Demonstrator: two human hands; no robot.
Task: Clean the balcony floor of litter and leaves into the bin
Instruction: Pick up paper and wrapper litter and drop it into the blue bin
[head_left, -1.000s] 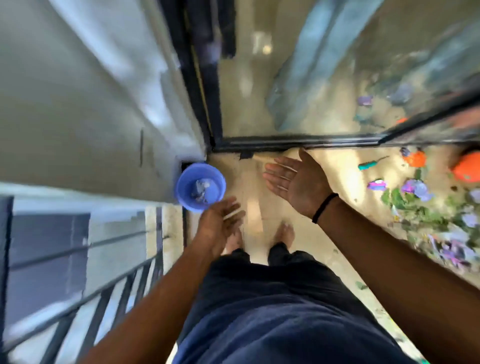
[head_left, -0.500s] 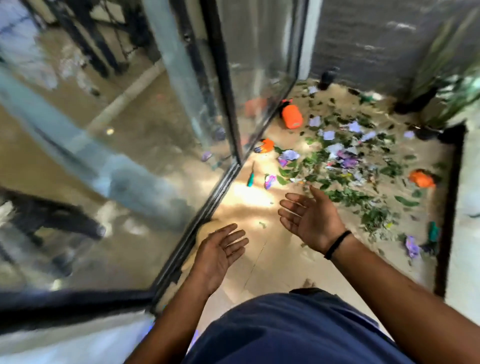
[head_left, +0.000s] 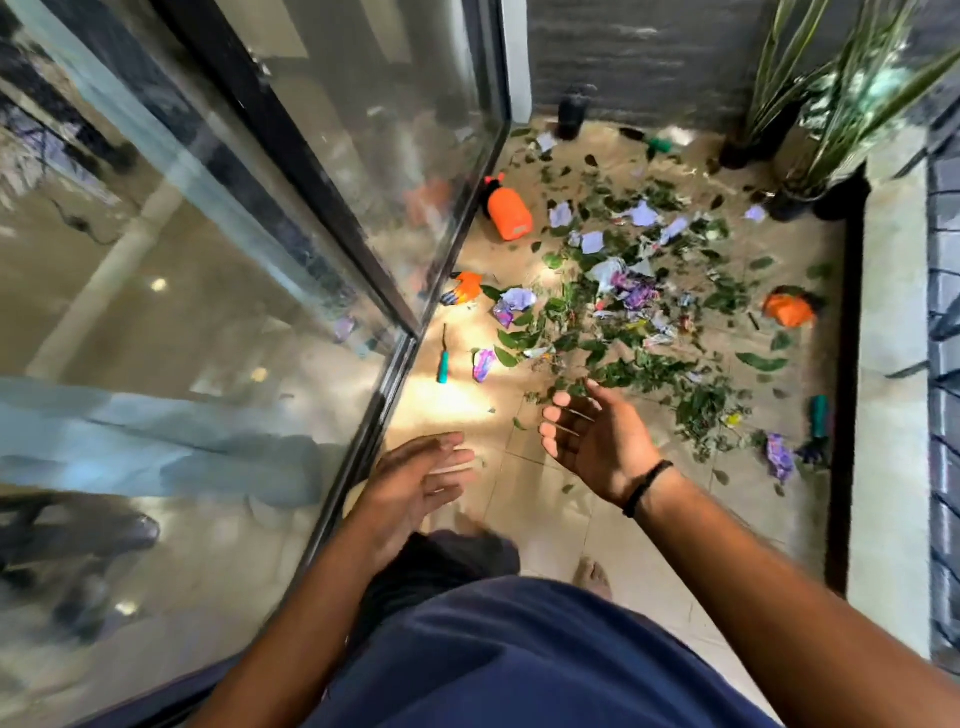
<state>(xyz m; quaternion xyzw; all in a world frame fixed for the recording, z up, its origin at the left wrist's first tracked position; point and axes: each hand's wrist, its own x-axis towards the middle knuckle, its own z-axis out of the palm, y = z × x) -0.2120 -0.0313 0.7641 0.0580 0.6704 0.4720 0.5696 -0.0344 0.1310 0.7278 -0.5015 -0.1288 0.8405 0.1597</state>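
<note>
Balcony floor (head_left: 561, 525), tiled, viewed from above by a standing person; entries run left to right, all placed relative to the glass sliding door (head_left: 322, 208). Left hand (head_left: 415, 478): just beside the door's bottom track, fingers spread and relaxed, holding nothing. Teal-handled screwdriver (head_left: 443, 358): lying near the track, right of the door. Orange glove (head_left: 464, 286) and orange spray bottle (head_left: 506, 210): further along the same track, close to the glass. Right hand (head_left: 597, 441): right of the door, palm up, fingers spread, empty, hovering near the closest leaves. Scattered leaves and paper litter (head_left: 628, 301): the task's material, spread over the floor well right of the door, reaching towards the far wall. Second orange item (head_left: 787, 310), a teal tool (head_left: 820, 415) and potted plants (head_left: 810, 130): furthest from the door, by the raised ledge. Bin: not in view. Risks, as judged: tools and gloves lie mixed among the litter and could be scooped up with it; bare-handed gathering may drop loose leaves on the way to a bin out of sight; bare feet near the screwdriver invite a misstep.
</note>
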